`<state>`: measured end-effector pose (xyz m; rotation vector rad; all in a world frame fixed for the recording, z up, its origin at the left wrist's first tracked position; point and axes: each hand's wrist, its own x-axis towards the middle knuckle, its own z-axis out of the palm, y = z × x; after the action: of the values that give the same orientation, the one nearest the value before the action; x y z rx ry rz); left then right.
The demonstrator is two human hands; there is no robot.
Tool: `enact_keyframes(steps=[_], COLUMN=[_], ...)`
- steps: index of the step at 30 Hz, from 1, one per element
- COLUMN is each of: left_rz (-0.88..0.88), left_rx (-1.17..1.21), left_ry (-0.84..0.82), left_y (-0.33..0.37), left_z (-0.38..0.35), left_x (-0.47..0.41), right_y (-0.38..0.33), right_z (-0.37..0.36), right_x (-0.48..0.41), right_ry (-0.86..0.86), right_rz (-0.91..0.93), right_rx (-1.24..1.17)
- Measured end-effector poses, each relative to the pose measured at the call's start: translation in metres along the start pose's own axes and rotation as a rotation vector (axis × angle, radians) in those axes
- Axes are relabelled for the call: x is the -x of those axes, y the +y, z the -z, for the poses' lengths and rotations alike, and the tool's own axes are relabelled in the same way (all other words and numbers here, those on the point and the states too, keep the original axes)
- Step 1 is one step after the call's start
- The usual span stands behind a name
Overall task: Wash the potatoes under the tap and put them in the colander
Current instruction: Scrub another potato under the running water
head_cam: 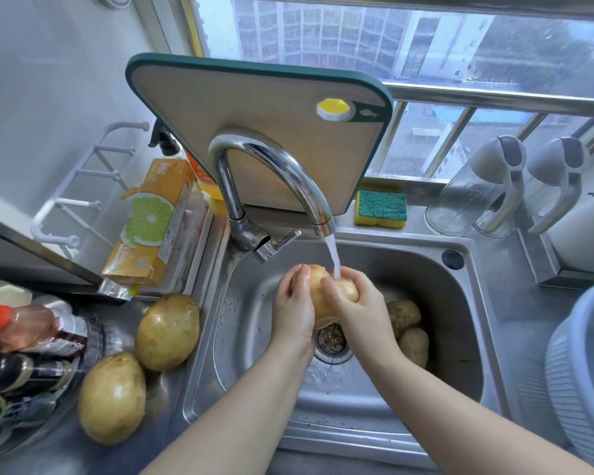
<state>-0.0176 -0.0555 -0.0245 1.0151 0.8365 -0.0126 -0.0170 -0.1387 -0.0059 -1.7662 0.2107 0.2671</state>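
- Head view: left hand (294, 303) and right hand (352, 299) both clasp one potato (323, 293) under the tap (271, 173) stream, centre frame.
- Wet skin could let it slip into the sink (426, 269) onto the dirty drain strainer (331, 341).
- Colander (583, 371) sits at the right edge, well apart; carrying may drip on the counter (515, 303).
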Motion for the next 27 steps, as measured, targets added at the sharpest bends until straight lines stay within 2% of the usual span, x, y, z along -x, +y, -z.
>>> enact_keyframes(steps=[5,9,13,18,22,25,27], left_rz=[-0.131,-0.215,-0.165,-0.084,-0.042,-0.052,-0.057], left_rx=[-0.025,-0.029,0.027,0.012,-0.039,-0.027,-0.038], left_ry=[0.026,-0.027,-0.18,-0.358,-0.411,-0.286,-0.193], left_y=[-0.002,-0.003,0.0,0.008,0.014,0.017,0.018], left_z=[0.002,0.0,0.003,0.008,0.006,-0.003,-0.008], left_x=[0.001,0.004,0.004,0.002,0.0,0.0,-0.003], right_y=[-0.005,-0.006,-0.01,-0.011,-0.012,-0.013,-0.012], right_z=[-0.003,-0.003,0.008,0.022,0.028,0.023,0.02], right_x=[-0.008,-0.019,-0.03,-0.038,-0.036,-0.031,-0.026], right_ry=[0.006,0.09,0.143,-0.003,-0.111,-0.09,-0.102], right_rz=[-0.165,-0.25,-0.528,-0.773,-0.716,-0.548,-0.372], right_rx=[-0.094,-0.242,-0.446,-0.544,-0.437,-0.343,-0.277])
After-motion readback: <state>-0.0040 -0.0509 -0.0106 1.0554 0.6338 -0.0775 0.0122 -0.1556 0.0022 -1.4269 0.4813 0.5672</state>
